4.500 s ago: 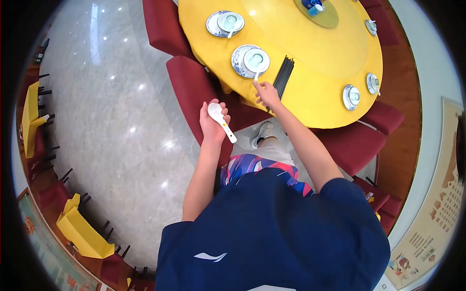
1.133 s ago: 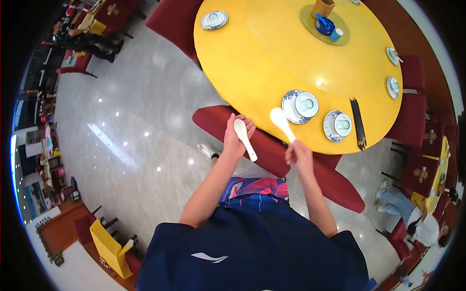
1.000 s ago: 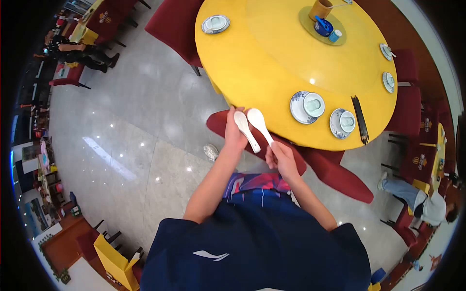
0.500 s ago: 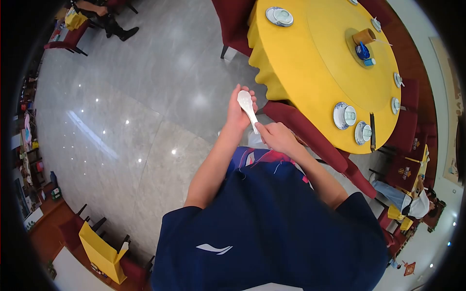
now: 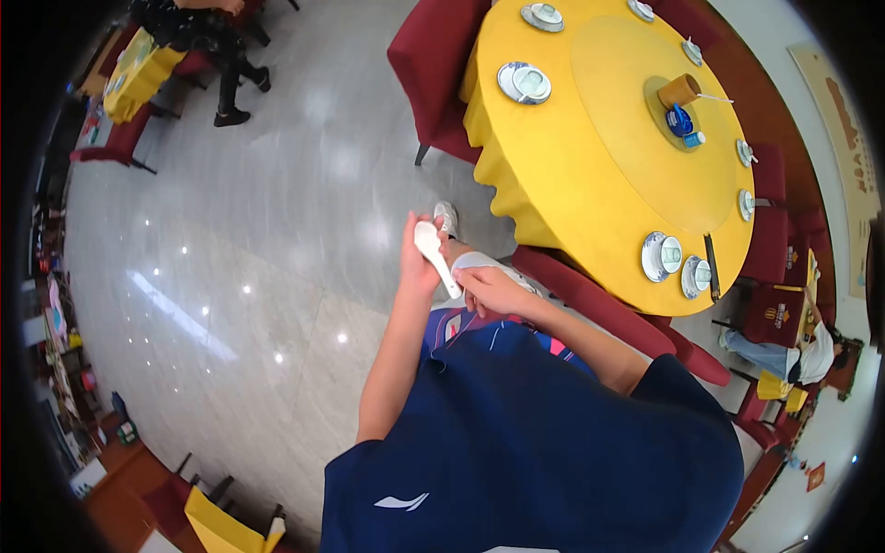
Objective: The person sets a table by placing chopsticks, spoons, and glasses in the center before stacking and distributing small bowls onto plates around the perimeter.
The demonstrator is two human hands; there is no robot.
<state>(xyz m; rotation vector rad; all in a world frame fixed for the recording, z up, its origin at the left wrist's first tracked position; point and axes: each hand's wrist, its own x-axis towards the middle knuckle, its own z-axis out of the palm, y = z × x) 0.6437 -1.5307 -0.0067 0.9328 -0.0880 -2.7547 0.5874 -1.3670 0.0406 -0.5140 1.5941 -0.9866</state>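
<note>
A white soup spoon point(image 5: 430, 242) lies across my left hand point(image 5: 415, 263), bowl end towards the fingertips. The fingers of that hand curl round the bowl from beneath. At the end of the handle, my right hand point(image 5: 498, 291) has its thumb and fingers pressed together on it. Both hands are in front of my body, over the floor and left of the round table point(image 5: 539, 138). A whitish shape point(image 5: 475, 262) shows beside my right hand; I cannot make out what it is.
Bowls on saucers point(image 5: 661, 256), black chopsticks point(image 5: 711, 267) and a wooden holder point(image 5: 679, 90) stand on the yellow cloth. Dark red chairs point(image 5: 433, 83) surround the table. One person point(image 5: 226, 69) is at the far left, another point(image 5: 784, 361) at the right. Grey tiles point(image 5: 304, 166) cover the floor.
My hands and the spoon have moved lower and slightly left in view. A white shoe now shows beyond them. The person at the far left has changed leg position.
</note>
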